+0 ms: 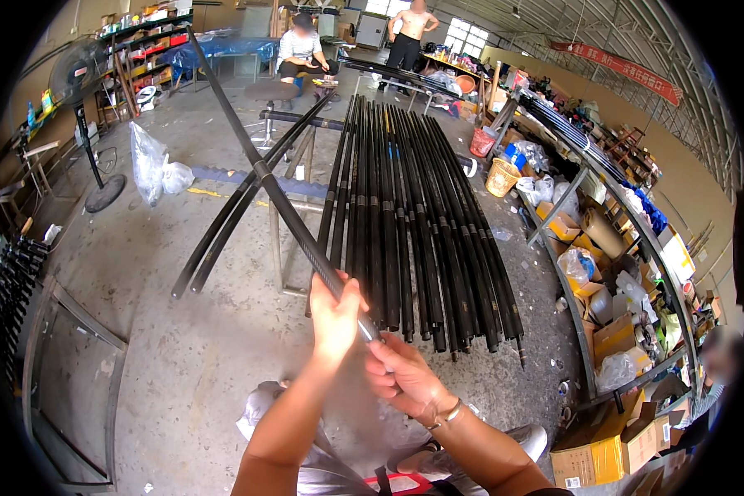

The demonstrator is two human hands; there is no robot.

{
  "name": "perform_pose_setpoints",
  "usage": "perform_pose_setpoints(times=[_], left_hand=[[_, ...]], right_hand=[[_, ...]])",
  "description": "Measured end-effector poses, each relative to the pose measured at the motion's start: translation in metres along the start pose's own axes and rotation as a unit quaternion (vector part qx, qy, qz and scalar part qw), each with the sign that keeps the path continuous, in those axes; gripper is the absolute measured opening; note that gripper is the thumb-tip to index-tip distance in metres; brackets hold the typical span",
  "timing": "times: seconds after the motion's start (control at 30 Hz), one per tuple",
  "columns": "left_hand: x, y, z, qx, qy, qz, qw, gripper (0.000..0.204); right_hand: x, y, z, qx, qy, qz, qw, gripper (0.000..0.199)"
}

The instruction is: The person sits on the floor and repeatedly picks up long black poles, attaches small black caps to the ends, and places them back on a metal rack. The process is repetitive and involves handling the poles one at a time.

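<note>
Forearms (283, 434) at six o'clock, left grip (336, 312) closed round and right grip (403, 374) pinching the near end of a black pole (285, 204) running toward eleven; likely light, stiff, slick, best held two-handed.

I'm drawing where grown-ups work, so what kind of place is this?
Probably a workshop or small factory: many long black poles lie side by side, cardboard boxes crowd the right side, and a pedestal fan stands on the bare concrete floor.

A long black pole (282, 201) with a grey band (261, 170) slants up, far end leftward
</note>
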State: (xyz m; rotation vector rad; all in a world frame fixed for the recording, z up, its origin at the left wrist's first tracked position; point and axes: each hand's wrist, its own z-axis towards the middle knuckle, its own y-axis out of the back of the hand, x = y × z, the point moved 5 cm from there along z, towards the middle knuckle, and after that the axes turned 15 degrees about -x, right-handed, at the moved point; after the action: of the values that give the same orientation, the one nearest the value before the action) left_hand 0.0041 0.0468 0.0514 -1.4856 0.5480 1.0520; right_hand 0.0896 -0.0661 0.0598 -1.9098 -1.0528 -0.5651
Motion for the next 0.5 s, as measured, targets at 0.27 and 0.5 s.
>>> perform_pose_setpoints(times=[0.27, 0.5], left_hand=[[0.0, 0.001, 0.001, -0.006, 0.003, 0.002, 1.0, 0.013], [0.0, 0.001, 0.001, -0.011, 0.004, -0.002, 1.0, 0.012]], right_hand=[[-0.001, 0.0, 0.004, -0.014, 0.016, -0.019, 1.0, 0.036], [-0.004, 0.005, 0.009, -0.017, 0.003, -0.013, 1.0, 0.039]])
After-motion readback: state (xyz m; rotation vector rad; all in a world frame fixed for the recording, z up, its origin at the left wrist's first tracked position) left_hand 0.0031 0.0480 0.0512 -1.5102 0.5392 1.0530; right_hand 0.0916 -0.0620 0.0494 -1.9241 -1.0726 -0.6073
